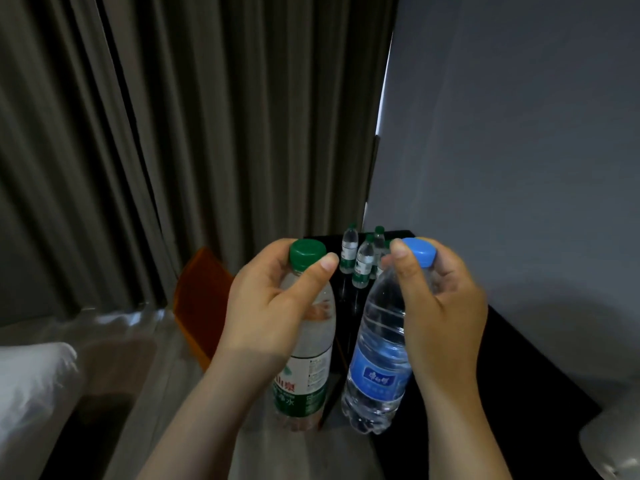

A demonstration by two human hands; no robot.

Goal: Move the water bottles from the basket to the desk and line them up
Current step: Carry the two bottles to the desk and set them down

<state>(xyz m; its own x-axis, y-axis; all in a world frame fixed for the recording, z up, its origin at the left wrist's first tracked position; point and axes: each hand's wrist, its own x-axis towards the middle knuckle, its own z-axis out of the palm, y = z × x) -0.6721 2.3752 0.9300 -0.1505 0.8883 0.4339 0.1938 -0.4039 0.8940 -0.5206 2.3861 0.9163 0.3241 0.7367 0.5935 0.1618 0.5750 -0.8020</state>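
Gripping two bottles at the neck, side by side. Left hand (263, 306) curled round the green-capped bottle (311, 375): clear, white-green label. Right hand (446, 306) curled round the blue-capped bottle (377, 358): ribbed, blue label. Beyond both hands, small green-capped bottles (363, 265) stand on the black counter (519, 358).
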